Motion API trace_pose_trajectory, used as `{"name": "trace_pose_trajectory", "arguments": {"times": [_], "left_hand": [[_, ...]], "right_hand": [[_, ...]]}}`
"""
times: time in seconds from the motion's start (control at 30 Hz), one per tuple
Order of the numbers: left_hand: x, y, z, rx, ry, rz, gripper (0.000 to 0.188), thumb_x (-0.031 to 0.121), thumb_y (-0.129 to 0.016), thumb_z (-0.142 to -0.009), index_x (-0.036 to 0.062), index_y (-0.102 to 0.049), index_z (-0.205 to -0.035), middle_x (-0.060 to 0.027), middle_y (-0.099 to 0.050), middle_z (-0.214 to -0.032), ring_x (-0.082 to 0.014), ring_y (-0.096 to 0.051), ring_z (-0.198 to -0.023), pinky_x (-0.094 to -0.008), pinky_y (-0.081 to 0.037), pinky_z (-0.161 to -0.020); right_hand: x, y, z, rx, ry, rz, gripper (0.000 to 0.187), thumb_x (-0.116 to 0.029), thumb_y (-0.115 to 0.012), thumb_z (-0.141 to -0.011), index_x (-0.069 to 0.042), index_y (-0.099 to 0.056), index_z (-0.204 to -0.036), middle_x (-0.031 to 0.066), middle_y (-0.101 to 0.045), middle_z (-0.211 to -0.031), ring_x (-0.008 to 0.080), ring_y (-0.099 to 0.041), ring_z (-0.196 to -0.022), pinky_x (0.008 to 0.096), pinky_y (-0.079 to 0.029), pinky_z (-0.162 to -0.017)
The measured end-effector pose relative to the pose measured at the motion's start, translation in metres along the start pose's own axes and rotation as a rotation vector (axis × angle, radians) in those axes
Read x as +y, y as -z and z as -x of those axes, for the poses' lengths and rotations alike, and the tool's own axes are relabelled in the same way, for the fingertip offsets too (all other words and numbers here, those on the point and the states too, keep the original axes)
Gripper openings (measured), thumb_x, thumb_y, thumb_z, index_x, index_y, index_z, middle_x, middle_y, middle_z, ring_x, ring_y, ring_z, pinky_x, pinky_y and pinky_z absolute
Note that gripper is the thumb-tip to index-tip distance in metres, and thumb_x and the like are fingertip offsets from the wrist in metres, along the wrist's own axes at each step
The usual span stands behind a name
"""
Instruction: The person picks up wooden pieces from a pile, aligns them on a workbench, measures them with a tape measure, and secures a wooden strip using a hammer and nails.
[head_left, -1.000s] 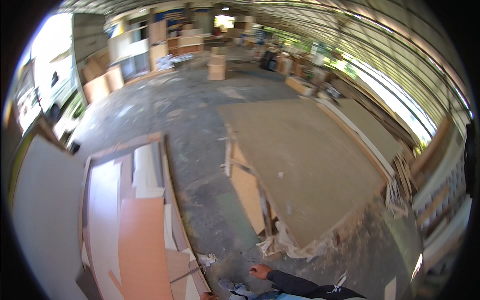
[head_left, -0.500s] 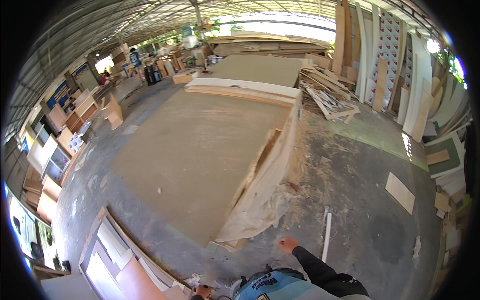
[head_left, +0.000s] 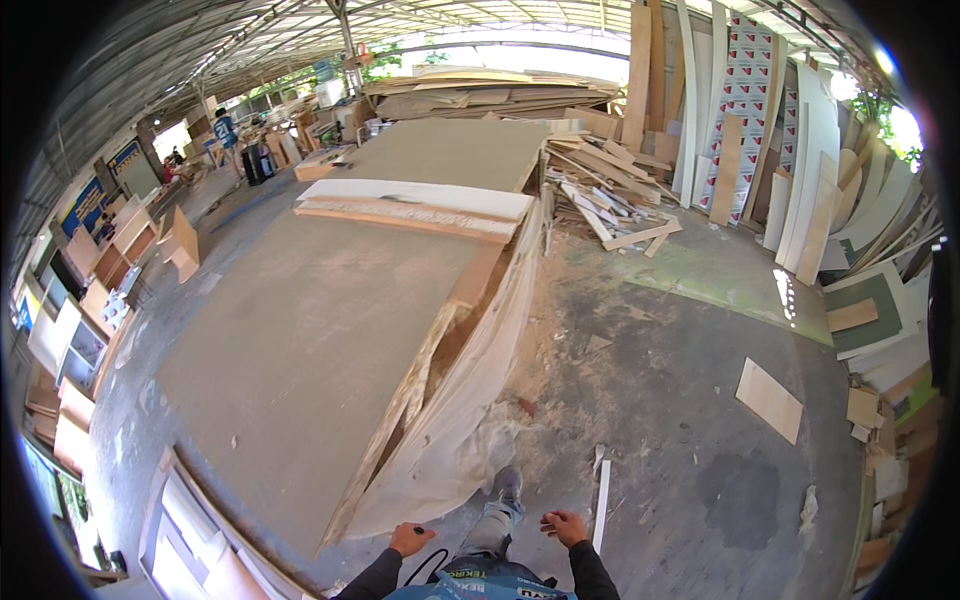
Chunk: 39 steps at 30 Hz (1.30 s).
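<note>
Brown sheet board fills most of the view: one big stack of boards (head_left: 330, 330) lies flat on the concrete floor (head_left: 680, 330), its near right edge wrapped in torn pale plastic sheeting (head_left: 470, 420) that sags onto the ground. On top of the stack, toward its far end, lies one white panel (head_left: 420, 195), and beyond it a second, higher stack of boards (head_left: 450, 150) stands.

To the right of the stacks is one loose heap of offcuts (head_left: 605, 195), too many strips to count. One small tan board (head_left: 769, 400) lies alone on the floor at the right, and one thin white strip (head_left: 602, 505) lies just beside the right hand. Tall panels (head_left: 800, 150) lean upright against the right side of the shed. At the lower left, one low wooden frame (head_left: 205, 520) holds several pale panels lying flat inside it.

The left hand (head_left: 411, 539) is curled into a loose fist around a small dark thing, too small to tell what it is; it hangs just off the near corner of the plastic sheeting without touching it. The right hand (head_left: 566, 526) is half open, fingers bent, holding nothing, over bare floor. One shoe (head_left: 508, 487) shows between the hands.
</note>
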<state>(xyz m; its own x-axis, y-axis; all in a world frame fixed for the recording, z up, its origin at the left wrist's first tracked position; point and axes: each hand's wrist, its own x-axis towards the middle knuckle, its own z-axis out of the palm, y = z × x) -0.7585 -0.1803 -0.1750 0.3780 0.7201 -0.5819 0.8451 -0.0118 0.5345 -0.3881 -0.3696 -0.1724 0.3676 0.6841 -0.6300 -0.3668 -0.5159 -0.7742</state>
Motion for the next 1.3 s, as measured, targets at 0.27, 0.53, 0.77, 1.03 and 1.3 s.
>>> {"name": "trace_pose_trajectory", "arguments": {"times": [0.27,0.53,0.77,1.03,1.3], "left_hand": [[0.228,0.069,-0.162,0.040,-0.215,0.158,0.043,0.045,-0.071,-0.078,0.0030,-0.073,-0.082,-0.0133,-0.070,-0.073,-0.0255,-0.067,-0.070,-0.0364,-0.051,-0.067],[0.443,0.130,-0.287,0.019,-0.266,0.336,0.039,0.039,-0.071,-0.081,-0.0006,-0.071,-0.082,-0.0092,-0.067,-0.067,-0.0148,-0.064,-0.060,-0.0310,-0.049,-0.059],[0.446,0.088,-0.367,0.036,-0.250,0.226,0.048,0.050,-0.068,-0.080,0.0029,-0.072,-0.089,-0.0143,-0.070,-0.077,-0.0259,-0.067,-0.071,-0.0379,-0.051,-0.067],[0.271,-0.051,-0.249,0.421,0.512,0.363,0.058,0.056,-0.068,-0.073,0.0053,-0.073,-0.100,-0.0210,-0.069,-0.099,-0.0362,-0.066,-0.097,-0.0423,-0.051,-0.087],[0.278,-0.214,-0.081,0.616,1.095,1.082,0.041,0.042,-0.073,-0.075,0.0016,-0.072,-0.082,-0.0131,-0.067,-0.067,-0.0243,-0.066,-0.060,-0.0364,-0.052,-0.059]], "right_hand": [[-0.086,0.146,-0.117,0.276,0.013,0.112,0.028,-0.020,-0.057,-0.092,0.003,-0.066,-0.104,0.0107,-0.070,-0.089,0.0205,-0.070,-0.072,0.0290,-0.053,-0.061],[-0.165,0.271,-0.199,0.522,0.012,0.033,0.021,-0.017,-0.057,-0.090,0.002,-0.064,-0.093,0.0116,-0.069,-0.084,0.0214,-0.070,-0.067,0.0319,-0.052,-0.053],[-0.188,0.302,-0.323,0.233,-0.371,0.242,0.014,-0.012,-0.055,-0.089,0.000,-0.063,-0.086,0.0133,-0.069,-0.079,0.0257,-0.069,-0.061,0.0364,-0.052,-0.047],[-0.302,0.316,-0.580,-0.344,0.318,2.088,0.036,-0.040,-0.064,-0.083,-0.008,-0.070,-0.099,0.0129,-0.072,-0.092,0.0289,-0.070,-0.074,0.0440,-0.055,-0.062],[-0.453,0.153,-0.642,-0.370,0.369,1.115,0.014,-0.013,-0.058,-0.083,-0.002,-0.066,-0.079,0.0106,-0.065,-0.065,0.0222,-0.063,-0.056,0.0331,-0.050,-0.048]]}}
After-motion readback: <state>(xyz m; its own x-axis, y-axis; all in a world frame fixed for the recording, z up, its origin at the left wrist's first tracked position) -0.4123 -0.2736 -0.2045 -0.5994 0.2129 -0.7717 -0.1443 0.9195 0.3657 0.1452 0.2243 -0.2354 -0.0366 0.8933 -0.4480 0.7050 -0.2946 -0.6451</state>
